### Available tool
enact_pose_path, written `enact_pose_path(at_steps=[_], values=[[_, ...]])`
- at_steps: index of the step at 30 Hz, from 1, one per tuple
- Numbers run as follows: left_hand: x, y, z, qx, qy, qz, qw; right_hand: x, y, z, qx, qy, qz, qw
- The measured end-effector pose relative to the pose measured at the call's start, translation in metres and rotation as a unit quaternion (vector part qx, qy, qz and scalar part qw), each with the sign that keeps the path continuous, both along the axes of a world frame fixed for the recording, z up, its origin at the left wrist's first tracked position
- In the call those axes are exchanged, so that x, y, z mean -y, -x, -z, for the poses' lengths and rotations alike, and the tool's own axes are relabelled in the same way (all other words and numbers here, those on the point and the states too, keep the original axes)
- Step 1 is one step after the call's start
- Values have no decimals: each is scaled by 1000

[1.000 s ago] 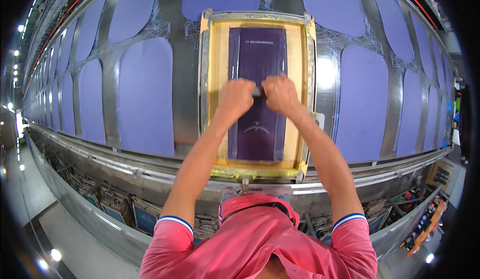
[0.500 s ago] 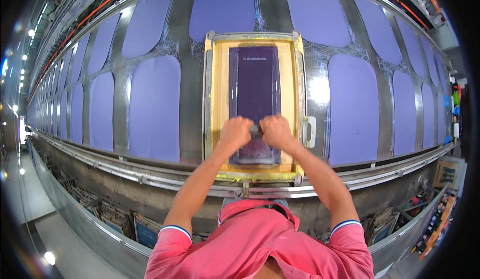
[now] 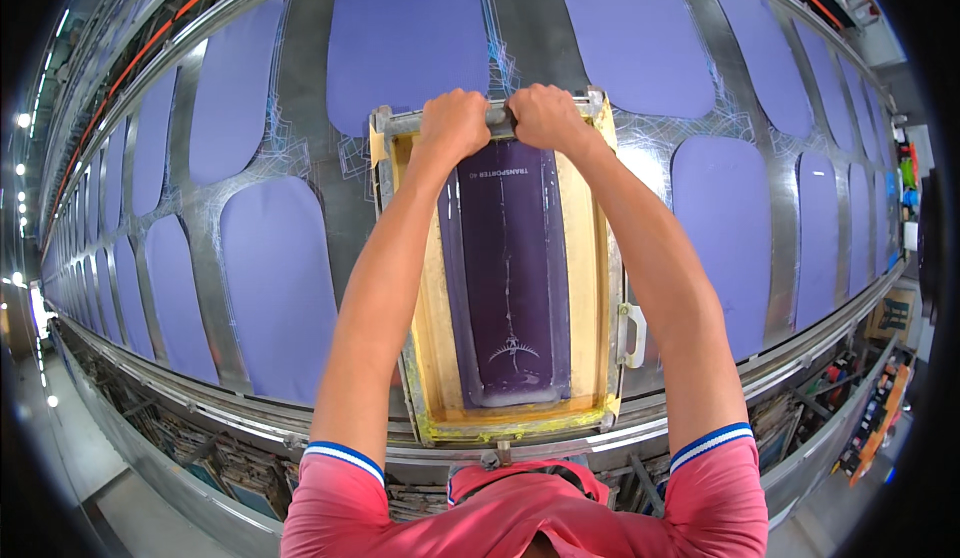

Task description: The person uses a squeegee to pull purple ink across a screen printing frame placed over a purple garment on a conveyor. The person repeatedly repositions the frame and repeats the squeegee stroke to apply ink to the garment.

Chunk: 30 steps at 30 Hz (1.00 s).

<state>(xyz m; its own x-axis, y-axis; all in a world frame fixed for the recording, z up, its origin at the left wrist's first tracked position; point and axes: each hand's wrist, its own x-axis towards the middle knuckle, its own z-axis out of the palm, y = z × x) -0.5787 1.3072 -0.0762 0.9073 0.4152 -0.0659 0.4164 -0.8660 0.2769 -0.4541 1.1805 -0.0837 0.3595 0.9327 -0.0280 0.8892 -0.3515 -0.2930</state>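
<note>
Lights (image 3: 22, 120) dot the dim margin at far left, above a pale floor (image 3: 80, 448). An orange-red strip (image 3: 175, 20) slants along the far edge of the long metallic surface (image 3: 347, 223), which stretches across the whole view. Rounded purple panels (image 3: 275, 278) lie on its left part in rows, and flat boards (image 3: 215, 468) stand in shadow below its near edge. In the middle, directly before the person, a yellow-edged frame (image 3: 540, 426) lies on the surface, its long dark purple window (image 3: 532, 268) set between cream side bands (image 3: 585, 288). Pale lettering (image 3: 513, 173) sits toward the window's far end and a rayed crescent emblem (image 3: 513, 348) toward its near end. The left hand (image 3: 455, 123) is at the frame's far end, its fingers curled tightly round a grey grip (image 3: 497, 115), which shows only in the narrow gap between the fists; the rest is hidden. The right hand (image 3: 548, 118) is just beside, its fingers wrapped round the same grip. Pink sleeves (image 3: 335, 493) end above both elbows. A white handle (image 3: 633, 336) juts from the frame's right side. Farther right lie more purple panels (image 3: 725, 248), with an orange object (image 3: 880, 428) at lower right.
</note>
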Motion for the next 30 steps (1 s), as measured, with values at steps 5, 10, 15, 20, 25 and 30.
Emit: enact_pose_path(at_steps=[5,10,15,20,25,30], values=[[51,57,-6,0,3,-9,1000,48,53,3,-33,-32,-31,998],[148,162,-11,-1,57,-19,998,144,156,-2,-58,-8,-50,997],[260,276,-23,-44,122,-37,991,254,268,-20,-90,-11,-69,993],[327,340,-25,50,129,-14,990,323,324,-37,-108,47,-81,990],[332,346,-13,42,111,-25,993,335,217,1,50,-157,212,963],[333,345,-5,21,78,-12,997,330,152,55,-144,-131,426,884]])
